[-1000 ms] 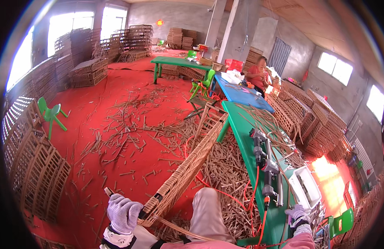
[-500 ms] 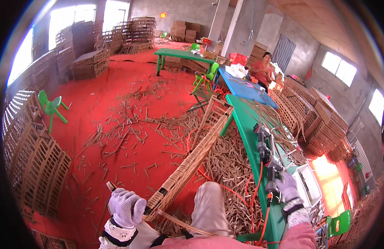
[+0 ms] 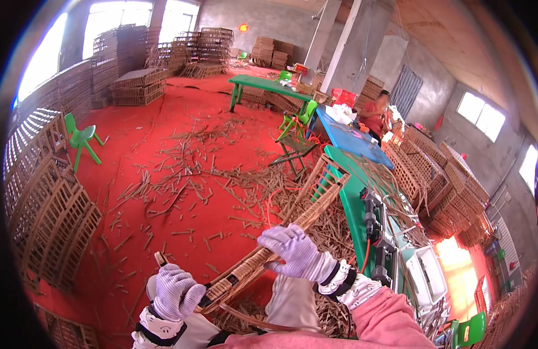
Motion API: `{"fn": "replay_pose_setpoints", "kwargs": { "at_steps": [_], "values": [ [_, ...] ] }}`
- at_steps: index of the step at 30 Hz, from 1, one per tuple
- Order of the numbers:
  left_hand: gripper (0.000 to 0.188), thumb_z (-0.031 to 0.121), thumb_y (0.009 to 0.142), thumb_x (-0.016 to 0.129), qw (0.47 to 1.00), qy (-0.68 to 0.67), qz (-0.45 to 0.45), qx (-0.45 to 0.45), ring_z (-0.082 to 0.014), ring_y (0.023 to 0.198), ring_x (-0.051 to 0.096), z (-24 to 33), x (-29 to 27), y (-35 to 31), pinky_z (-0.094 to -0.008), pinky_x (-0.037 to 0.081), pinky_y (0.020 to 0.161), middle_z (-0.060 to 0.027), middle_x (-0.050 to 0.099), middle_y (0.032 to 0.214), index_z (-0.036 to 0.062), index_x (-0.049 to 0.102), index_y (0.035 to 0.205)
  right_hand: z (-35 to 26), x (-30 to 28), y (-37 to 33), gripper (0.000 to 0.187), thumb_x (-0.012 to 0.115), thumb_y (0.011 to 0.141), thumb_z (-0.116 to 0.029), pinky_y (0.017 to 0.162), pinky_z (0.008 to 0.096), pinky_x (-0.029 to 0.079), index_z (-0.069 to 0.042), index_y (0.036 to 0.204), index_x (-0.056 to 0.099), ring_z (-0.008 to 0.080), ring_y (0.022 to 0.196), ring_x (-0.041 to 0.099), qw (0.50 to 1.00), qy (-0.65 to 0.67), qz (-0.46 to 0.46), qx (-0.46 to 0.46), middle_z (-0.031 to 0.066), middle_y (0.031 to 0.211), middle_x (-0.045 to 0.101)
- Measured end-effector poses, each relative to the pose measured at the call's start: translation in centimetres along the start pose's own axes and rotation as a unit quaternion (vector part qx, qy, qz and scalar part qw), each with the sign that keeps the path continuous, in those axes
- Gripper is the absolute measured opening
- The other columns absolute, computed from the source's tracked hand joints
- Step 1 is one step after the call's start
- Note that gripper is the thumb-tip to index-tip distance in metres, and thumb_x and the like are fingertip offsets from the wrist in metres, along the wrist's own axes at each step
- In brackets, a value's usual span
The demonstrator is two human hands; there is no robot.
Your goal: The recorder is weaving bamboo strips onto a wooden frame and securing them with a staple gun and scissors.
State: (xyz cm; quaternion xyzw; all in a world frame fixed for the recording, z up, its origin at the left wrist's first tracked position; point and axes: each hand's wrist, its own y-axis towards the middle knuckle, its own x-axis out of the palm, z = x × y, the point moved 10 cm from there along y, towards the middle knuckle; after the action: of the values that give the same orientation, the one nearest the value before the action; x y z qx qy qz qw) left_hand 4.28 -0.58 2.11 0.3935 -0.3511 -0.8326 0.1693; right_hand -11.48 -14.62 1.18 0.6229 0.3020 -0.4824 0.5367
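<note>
A long brown woven frame (image 3: 311, 216) slants from my lap up to the green table's near end, an open lattice side showing at its far end. My left hand (image 3: 176, 292), in a pale lilac knit glove, is closed at the frame's near corner. A brown stub of wood pokes out above that fist. My right hand (image 3: 293, 251), gloved alike, lies across the frame's top edge with its fingers curled over it. A loose brown strip (image 3: 248, 319) runs from the near corner across my lap. Black and silver hand tools (image 3: 378, 232) with orange hoses lie on the table at right.
The green table (image 3: 353, 200) also bears a white tray (image 3: 427, 276) and loose strips. Cut scraps (image 3: 181, 189) litter the red floor. Stacked lattice crates (image 3: 48, 227) stand at left, others at right (image 3: 449, 174). A co-worker (image 3: 375, 116) sits beyond the blue table (image 3: 353, 136).
My right hand has left the tool on the table and moved left onto the woven frame. The left hand keeps its place at the near corner. The view has shifted slightly.
</note>
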Motion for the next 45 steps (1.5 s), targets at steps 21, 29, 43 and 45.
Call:
{"fn": "replay_pose_setpoints", "kwargs": {
  "at_steps": [21, 29, 43, 45],
  "values": [
    [0.043, 0.005, 0.072, 0.059, 0.998, -0.041, 0.037, -0.035, -0.0376, 0.109, 0.052, -1.7, -3.1, -1.1, -0.0461, 0.033, 0.103, -0.0183, 0.057, 0.112, -0.0024, 0.054, 0.114, 0.1, 1.3, 2.1, 0.05, 0.071, 0.07, -0.034, 0.084, 0.0428, 0.042, -0.008, 0.11, 0.058, 0.0328, 0.092, 0.056, 0.999, 0.027, 0.043, -0.009, 0.0117, 0.098, 0.061],
    [0.066, 0.009, 0.058, 0.072, 0.995, 0.037, 0.017, -0.096, -0.0329, 0.121, 0.044, -2.1, -2.5, -4.2, -0.0455, 0.034, 0.102, -0.0093, 0.054, 0.12, 0.0073, 0.051, 0.121, -1.2, 2.1, 1.8, 0.054, 0.07, 0.071, -0.035, 0.085, 0.0432, 0.042, -0.007, 0.115, 0.055, 0.0316, 0.092, 0.056, 0.997, 0.042, 0.051, -0.041, 0.0113, 0.103, 0.059],
    [0.059, 0.017, 0.051, 0.086, 0.995, 0.009, -0.094, -0.045, -0.0354, 0.131, 0.031, -3.1, -0.7, -4.3, -0.0459, 0.031, 0.107, -0.0066, 0.052, 0.124, 0.0116, 0.054, 0.1, -12.5, 4.1, 1.0, 0.044, 0.062, 0.073, -0.004, 0.088, 0.041, 0.043, -0.007, 0.115, 0.054, 0.0311, 0.103, 0.055, 0.919, 0.39, -0.007, -0.059, 0.0152, 0.113, 0.054],
    [0.059, 0.013, 0.053, 0.085, 0.994, -0.009, -0.102, -0.045, -0.0346, 0.132, 0.03, -3.6, -0.8, -4.2, -0.0462, 0.03, 0.108, -0.0053, 0.051, 0.126, 0.0133, 0.054, 0.104, -13.2, 6.2, 1.4, 0.044, 0.06, 0.072, -0.001, 0.082, 0.0389, 0.047, -0.004, 0.115, 0.052, 0.0368, 0.099, 0.055, 0.901, 0.424, -0.08, 0.048, 0.0201, 0.11, 0.055]
  ]
}}
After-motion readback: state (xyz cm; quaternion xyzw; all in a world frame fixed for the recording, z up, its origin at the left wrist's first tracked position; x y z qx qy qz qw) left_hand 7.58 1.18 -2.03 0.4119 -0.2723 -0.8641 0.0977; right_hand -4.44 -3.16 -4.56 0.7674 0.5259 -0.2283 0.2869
